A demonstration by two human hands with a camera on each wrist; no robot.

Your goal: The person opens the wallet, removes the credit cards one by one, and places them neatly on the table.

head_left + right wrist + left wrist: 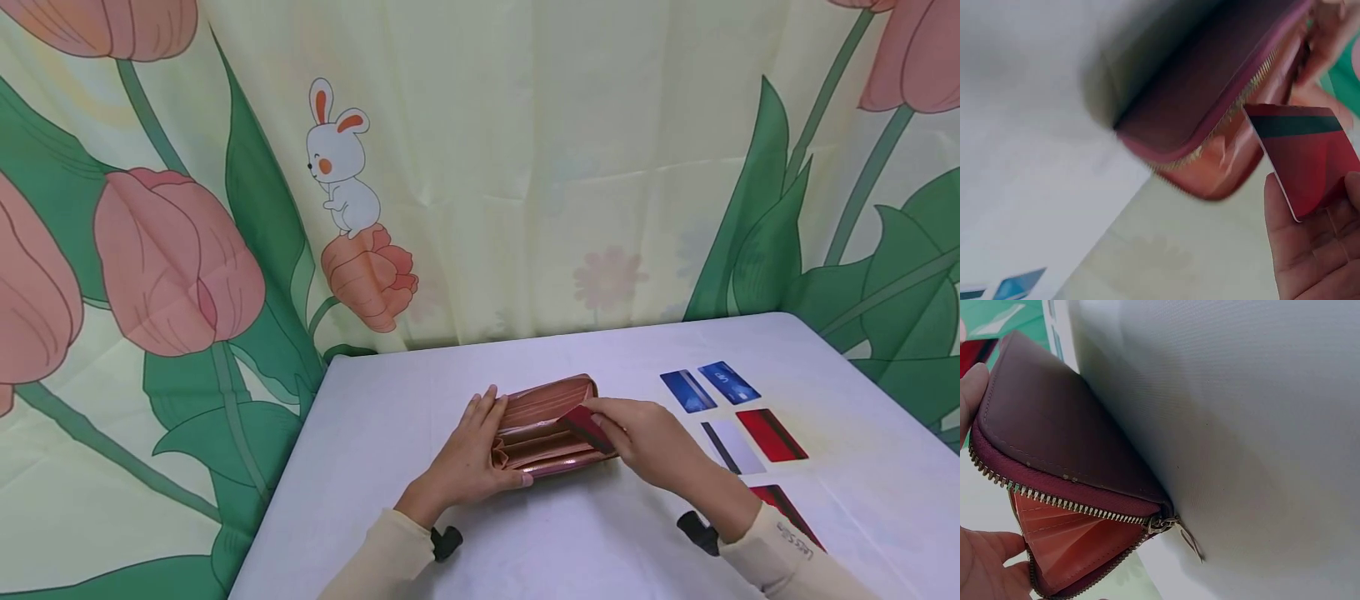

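Note:
An unzipped wallet (551, 402), brown-pink inside with several slots, stands on the table in the head view. My left hand (467, 454) grips its left end, thumb along the near side and fingers at the far side. Between thumb and fingers, my right hand (654, 442) pinches a red card (588, 427) over the wallet's right part. The right wrist view shows the card (1304, 165) with its dark stripe toward the wallet (1191, 94). In the left wrist view, the wallet's dark outer cover (1060, 419) and brass zipper pull (1190, 540) face the camera.
Right of the wallet on the white-covered table (390, 408) lie two blue cards (688, 392), a pale card with a dark stripe (741, 448), a red card (783, 435) and another red card (787, 510) partly behind the right forearm. A printed curtain (480, 208) hangs behind.

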